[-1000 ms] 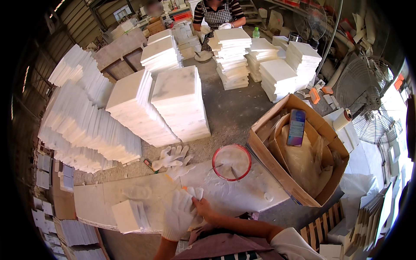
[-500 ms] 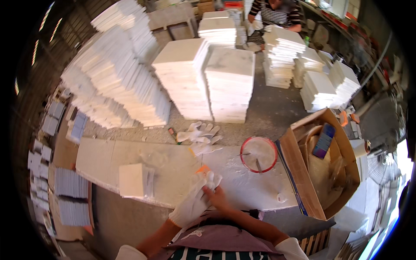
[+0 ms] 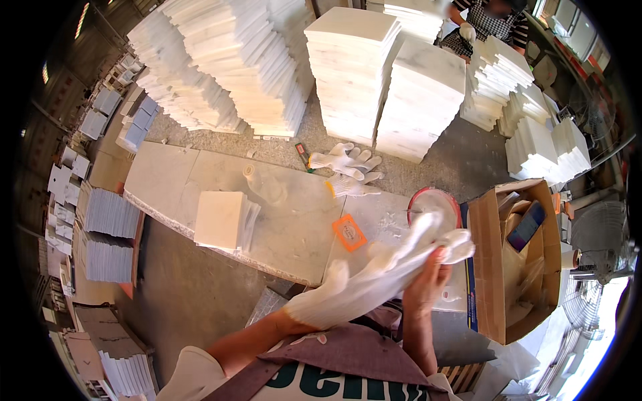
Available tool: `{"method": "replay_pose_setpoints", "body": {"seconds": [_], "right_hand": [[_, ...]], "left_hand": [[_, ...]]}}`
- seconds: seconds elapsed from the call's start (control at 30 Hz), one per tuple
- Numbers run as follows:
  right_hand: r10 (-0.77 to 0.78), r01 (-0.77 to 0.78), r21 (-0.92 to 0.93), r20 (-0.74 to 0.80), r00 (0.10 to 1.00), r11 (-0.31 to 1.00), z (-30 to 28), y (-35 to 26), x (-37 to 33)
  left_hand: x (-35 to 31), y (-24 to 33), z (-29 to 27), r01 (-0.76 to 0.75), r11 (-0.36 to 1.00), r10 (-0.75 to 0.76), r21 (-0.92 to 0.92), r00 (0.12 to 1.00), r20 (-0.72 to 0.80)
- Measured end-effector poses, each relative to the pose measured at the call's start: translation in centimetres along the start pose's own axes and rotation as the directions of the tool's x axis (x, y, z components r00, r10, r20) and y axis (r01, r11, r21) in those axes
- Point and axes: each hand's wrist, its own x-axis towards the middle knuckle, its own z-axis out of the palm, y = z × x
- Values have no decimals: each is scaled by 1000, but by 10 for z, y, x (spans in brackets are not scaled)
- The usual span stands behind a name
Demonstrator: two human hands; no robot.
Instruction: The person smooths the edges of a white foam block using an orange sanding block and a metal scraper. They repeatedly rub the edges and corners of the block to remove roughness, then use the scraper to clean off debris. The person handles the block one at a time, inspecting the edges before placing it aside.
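Observation:
My left hand (image 3: 361, 284) wears a white knit glove and reaches across to the right, its fingers stretched out. Bare, my right hand (image 3: 426, 284) pinches the fingertip end of that glove. An orange square piece (image 3: 350, 232) lies flat on the stone bench (image 3: 287, 227), just beyond the left hand. Behind it are loose white gloves (image 3: 348, 164) with yellow cuff edges, beside a small green-and-red handled tool (image 3: 302, 156). Partly hidden by the gloved fingers is a round red-rimmed dish (image 3: 411, 206).
A small pile of square white tiles (image 3: 219, 219) sits on the bench's left part. To the right stands an open cardboard box (image 3: 487, 260) with a phone (image 3: 527, 225) in it. Tall stacks of white slabs (image 3: 351, 73) rise behind the bench; another person (image 3: 491, 28) sits beyond them.
My gloved left hand has swung to the right and straightened its fingers. My right hand has moved along to the glove's fingertips. The orange piece is now uncovered, and the view has tilted.

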Motion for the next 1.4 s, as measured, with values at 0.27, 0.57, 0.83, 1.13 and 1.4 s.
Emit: {"method": "replay_pose_setpoints", "body": {"seconds": [0.27,0.57,0.83,1.13,1.4], "right_hand": [[-219,227,-44,-493,842,973,-62,-123,22],[-98,83,-239,-52,994,967,-76,-78,-52],[-459,424,-178,-383,802,888,-173,-150,-32],[-460,311,-451,-269,846,837,-278,-184,96],[-293,148,-895,20,956,422,-349,-150,177]], "left_hand": [[-19,19,-57,177,593,-6,786,977,-215],[21,108,45,-531,101,221,841,837,501],[-52,233,153,-794,-608,400,26,-278,873],[-54,208,230,-396,-889,221,228,64,973],[-59,153,265,-227,-923,272,311,187,944]]}}
